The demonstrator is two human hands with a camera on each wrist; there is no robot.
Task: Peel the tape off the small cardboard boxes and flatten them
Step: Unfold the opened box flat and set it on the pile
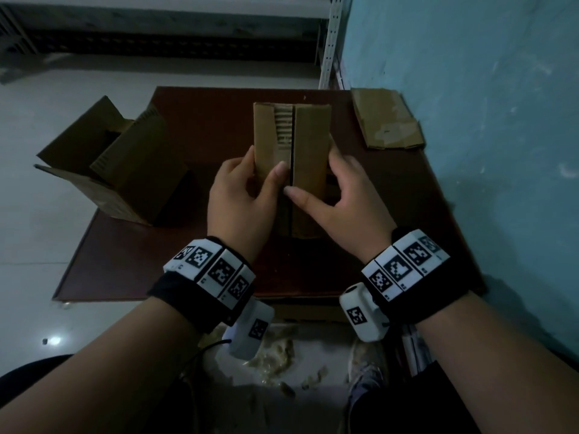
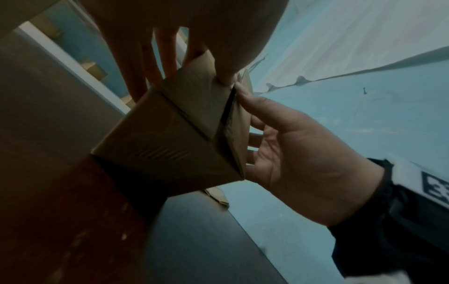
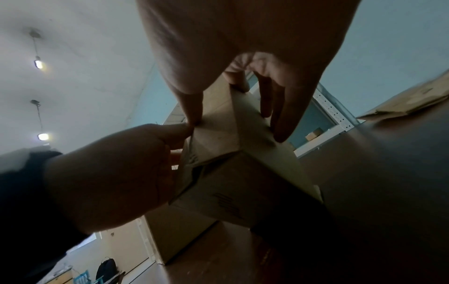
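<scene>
A small brown cardboard box (image 1: 308, 142) stands on the dark red table (image 1: 194, 261), its two top flaps meeting at a middle seam. My left hand (image 1: 247, 183) grips its left side, fingers down the left wall and thumb on the left flap by the seam. My right hand (image 1: 332, 186) grips the right side, thumb tip at the seam near the left thumb, fingers down the right wall. In the left wrist view the box (image 2: 170, 134) shows a dark gap at the seam, both thumbs meeting there. The right wrist view shows the box (image 3: 243, 163) from below.
An opened cardboard box (image 1: 112, 164) lies tipped at the table's left edge. A flattened box (image 1: 387, 122) lies at the far right corner by the blue wall (image 1: 470, 120). Scraps of peeled tape (image 1: 275, 355) litter the floor near my knees. A metal shelf post (image 1: 330, 39) stands behind.
</scene>
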